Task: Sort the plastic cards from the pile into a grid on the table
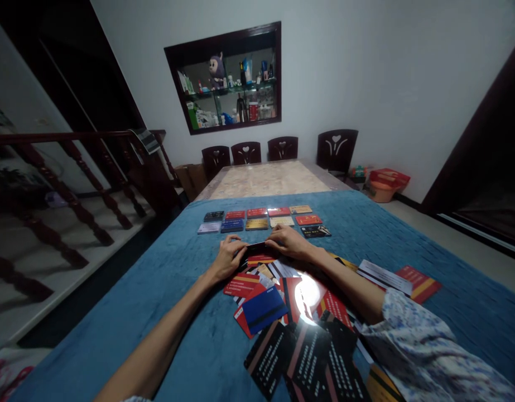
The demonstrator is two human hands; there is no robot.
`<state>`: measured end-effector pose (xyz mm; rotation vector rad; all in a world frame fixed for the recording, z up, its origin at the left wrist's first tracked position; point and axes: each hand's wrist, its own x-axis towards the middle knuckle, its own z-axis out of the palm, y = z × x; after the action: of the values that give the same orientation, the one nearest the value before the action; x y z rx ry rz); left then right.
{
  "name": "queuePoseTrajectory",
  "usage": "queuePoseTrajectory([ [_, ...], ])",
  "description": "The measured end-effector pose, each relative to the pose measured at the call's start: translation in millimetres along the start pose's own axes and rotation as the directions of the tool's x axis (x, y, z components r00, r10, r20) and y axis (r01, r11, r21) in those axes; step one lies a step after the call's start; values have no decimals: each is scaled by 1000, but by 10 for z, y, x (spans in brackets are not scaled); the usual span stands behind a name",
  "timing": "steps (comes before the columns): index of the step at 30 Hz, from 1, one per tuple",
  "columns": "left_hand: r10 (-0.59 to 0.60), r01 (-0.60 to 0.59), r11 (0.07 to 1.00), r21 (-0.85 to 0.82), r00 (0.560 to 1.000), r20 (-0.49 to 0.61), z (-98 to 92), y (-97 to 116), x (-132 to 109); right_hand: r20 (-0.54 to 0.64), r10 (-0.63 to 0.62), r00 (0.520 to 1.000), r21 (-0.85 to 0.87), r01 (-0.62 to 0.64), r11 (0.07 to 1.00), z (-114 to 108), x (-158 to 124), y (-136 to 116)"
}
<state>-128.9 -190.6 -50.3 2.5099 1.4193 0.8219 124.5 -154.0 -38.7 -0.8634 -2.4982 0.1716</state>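
Note:
My left hand [231, 254] and my right hand [287, 240] grip a dark card [256, 246] by its two ends, fingers closed on it. It is seen nearly edge-on, so I cannot tell whether it is one card or a thin stack. Below my hands spreads a loose pile of cards, with a blue card [264, 308], a red card [242, 286] and several black cards [309, 352] on top. Beyond my hands, small stacks sit in rows, among them a gold stack [256, 224], a blue stack [232, 225] and a black stack [315, 231].
A blue cloth [169, 268] covers the near part of the long table [278, 177]. A white card [385, 276] and a red card [418, 282] lie right of my forearm. Chairs [283, 148] stand at the far end, and a wooden railing [68, 195] runs along the left.

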Motion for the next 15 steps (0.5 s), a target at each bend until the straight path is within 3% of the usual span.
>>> queuePoseTrajectory([
  [15, -65, 54, 991, -119, 993, -96, 115, -108, 116, -57, 158, 986, -67, -161, 985, 123, -13, 40],
])
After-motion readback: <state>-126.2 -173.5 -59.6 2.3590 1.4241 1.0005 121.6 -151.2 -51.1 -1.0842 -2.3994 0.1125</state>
